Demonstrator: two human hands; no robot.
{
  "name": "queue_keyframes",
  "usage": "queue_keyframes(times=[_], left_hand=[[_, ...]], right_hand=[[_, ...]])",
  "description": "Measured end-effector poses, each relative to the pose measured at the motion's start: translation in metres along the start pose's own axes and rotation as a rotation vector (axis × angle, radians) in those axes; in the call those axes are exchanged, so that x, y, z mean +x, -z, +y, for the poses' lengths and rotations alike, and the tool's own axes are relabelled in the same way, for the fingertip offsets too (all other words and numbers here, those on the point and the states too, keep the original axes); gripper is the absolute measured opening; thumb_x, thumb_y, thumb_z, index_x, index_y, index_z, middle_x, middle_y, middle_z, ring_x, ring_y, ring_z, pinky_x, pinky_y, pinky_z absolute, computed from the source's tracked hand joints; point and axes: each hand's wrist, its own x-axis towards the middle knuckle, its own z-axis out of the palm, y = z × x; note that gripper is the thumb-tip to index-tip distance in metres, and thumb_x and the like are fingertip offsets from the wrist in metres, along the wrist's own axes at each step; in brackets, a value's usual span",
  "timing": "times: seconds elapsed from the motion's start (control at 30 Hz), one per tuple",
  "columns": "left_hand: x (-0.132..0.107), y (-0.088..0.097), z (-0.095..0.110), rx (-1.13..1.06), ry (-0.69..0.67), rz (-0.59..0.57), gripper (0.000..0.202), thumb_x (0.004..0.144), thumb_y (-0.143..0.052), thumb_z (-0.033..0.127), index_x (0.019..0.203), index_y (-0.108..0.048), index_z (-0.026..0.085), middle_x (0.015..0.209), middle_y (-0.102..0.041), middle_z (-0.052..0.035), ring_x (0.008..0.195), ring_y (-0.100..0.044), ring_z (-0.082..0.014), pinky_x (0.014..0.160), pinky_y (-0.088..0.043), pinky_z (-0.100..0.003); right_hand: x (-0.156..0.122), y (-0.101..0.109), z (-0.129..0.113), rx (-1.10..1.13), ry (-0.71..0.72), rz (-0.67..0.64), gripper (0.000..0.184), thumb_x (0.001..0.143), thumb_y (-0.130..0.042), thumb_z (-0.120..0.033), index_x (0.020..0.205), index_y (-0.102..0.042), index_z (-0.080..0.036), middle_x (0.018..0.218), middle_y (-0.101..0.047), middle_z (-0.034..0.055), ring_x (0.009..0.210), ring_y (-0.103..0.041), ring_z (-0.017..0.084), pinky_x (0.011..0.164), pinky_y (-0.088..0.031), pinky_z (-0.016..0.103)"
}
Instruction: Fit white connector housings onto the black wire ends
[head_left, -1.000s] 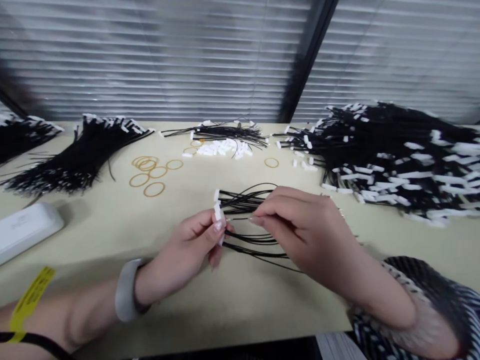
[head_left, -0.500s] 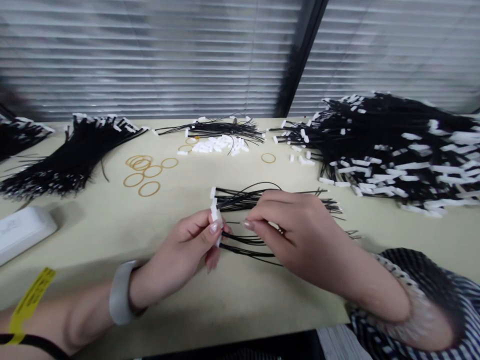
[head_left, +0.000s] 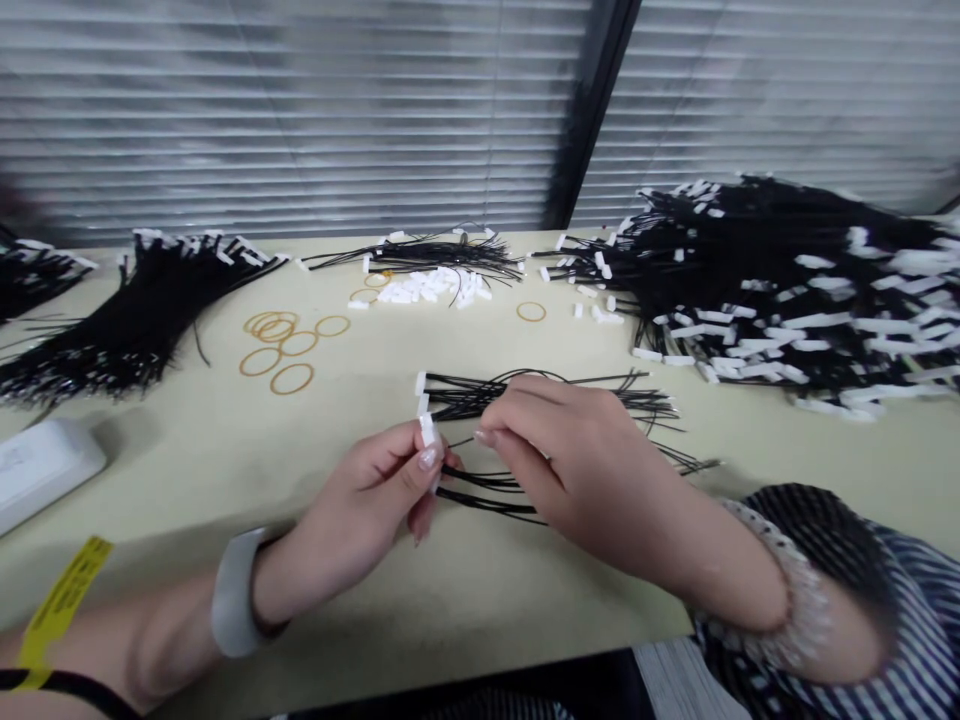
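Note:
My left hand pinches a white plastic connector between thumb and fingers. Black wires run rightward from that side of the connector. Thumb and forefinger of my right hand are closed on a thin black wire, whose other end reaches toward the connector; whether it sits in a slot is too small to tell. Just beyond my hands lies a bundle of black wires with white connectors at its left end, partly covered by my right hand.
Tan rubber bands lie at centre left, near a pile of loose white connectors. A big heap of wired connectors fills the back right. Another black wire bundle and a white case are at left. Blinds stand behind.
My right hand has shifted slightly left, bringing the wire closer to the connector. My left hand keeps its pinch. The whole view has moved a little.

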Motion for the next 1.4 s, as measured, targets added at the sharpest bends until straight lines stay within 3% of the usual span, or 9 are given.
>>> queue_keyframes(times=[0.2,0.37,0.63,0.77,0.93,1.03,1.1,1.23,1.4], left_hand=[[0.001,0.0,0.0,-0.087,0.037,-0.02,0.027,0.085,-0.049,0.042,0.077,-0.053,0.017,0.058,-0.043,0.0042,0.043,-0.039,-0.0041,0.041,-0.034,-0.016],[0.001,0.0,0.001,-0.111,0.046,-0.032,0.025,0.086,-0.047,0.04,0.078,-0.053,0.017,0.057,-0.042,0.0045,0.042,-0.038,-0.0046,0.04,-0.034,-0.016],[0.001,0.001,0.001,-0.057,0.04,-0.065,0.028,0.086,-0.047,0.04,0.072,-0.052,0.016,0.05,-0.041,0.0044,0.042,-0.037,-0.0056,0.04,-0.03,-0.017],[0.003,0.0,0.0,-0.111,0.044,-0.017,0.025,0.085,-0.049,0.039,0.076,-0.054,0.017,0.054,-0.044,0.0042,0.042,-0.039,-0.0051,0.041,-0.032,-0.017],[0.004,-0.003,0.003,-0.184,0.059,0.137,0.022,0.084,-0.052,0.038,0.079,-0.055,0.016,0.064,-0.049,0.0038,0.041,-0.04,-0.0033,0.041,-0.032,-0.018],[0.005,-0.004,0.005,-0.216,0.052,0.228,0.021,0.085,-0.05,0.036,0.08,-0.055,0.016,0.067,-0.049,0.0035,0.042,-0.041,-0.0033,0.043,-0.034,-0.019],[0.005,-0.005,0.005,-0.239,0.042,0.255,0.021,0.085,-0.049,0.036,0.081,-0.054,0.016,0.067,-0.048,0.0038,0.043,-0.041,-0.0039,0.044,-0.035,-0.02],[0.005,-0.004,0.004,-0.246,0.007,0.265,0.022,0.086,-0.048,0.038,0.08,-0.052,0.016,0.066,-0.047,0.0042,0.046,-0.043,-0.0049,0.046,-0.036,-0.021],[0.005,-0.003,0.001,-0.184,0.001,0.247,0.022,0.085,-0.049,0.038,0.081,-0.054,0.016,0.065,-0.048,0.0037,0.048,-0.044,-0.0061,0.048,-0.037,-0.021]], right_hand=[[-0.003,-0.003,0.0,0.011,0.024,0.041,0.016,0.078,-0.046,-0.003,0.076,-0.06,-0.012,0.071,-0.052,0.0011,0.064,-0.047,0.01,0.056,-0.032,0.023],[-0.003,-0.007,-0.001,0.021,0.028,-0.005,0.017,0.082,-0.045,-0.008,0.077,-0.06,-0.013,0.071,-0.052,0.0012,0.065,-0.046,0.01,0.059,-0.034,0.024],[-0.002,-0.014,-0.003,0.038,0.102,0.013,0.021,0.084,-0.045,-0.011,0.068,-0.058,-0.015,0.064,-0.049,-0.0009,0.058,-0.041,0.009,0.052,-0.031,0.024],[-0.002,-0.014,0.0,0.012,0.098,0.117,0.022,0.085,-0.044,-0.013,0.072,-0.061,-0.015,0.069,-0.056,0.001,0.063,-0.048,0.01,0.056,-0.037,0.023],[-0.003,0.007,0.01,-0.22,0.095,0.377,0.019,0.082,-0.047,-0.007,0.09,-0.062,-0.017,0.085,-0.062,0.006,0.079,-0.055,0.014,0.068,-0.043,0.026],[-0.004,0.021,0.013,-0.231,0.036,0.495,0.007,0.082,-0.053,-0.015,0.082,-0.06,-0.017,0.078,-0.059,0.0075,0.075,-0.054,0.016,0.064,-0.042,0.027],[-0.004,0.023,0.012,-0.128,0.025,0.375,0.015,0.082,-0.054,-0.019,0.067,-0.055,-0.017,0.064,-0.054,0.0028,0.062,-0.049,0.012,0.055,-0.037,0.025],[-0.005,0.012,0.009,-0.051,0.004,-0.124,0.027,0.086,-0.048,-0.025,0.06,-0.054,-0.017,0.059,-0.052,-0.0011,0.056,-0.046,0.009,0.055,-0.033,0.025],[-0.002,-0.005,0.007,-0.105,-0.005,-0.275,0.022,0.088,-0.043,-0.024,0.072,-0.057,-0.017,0.075,-0.057,0.0004,0.07,-0.05,0.011,0.064,-0.034,0.026]])
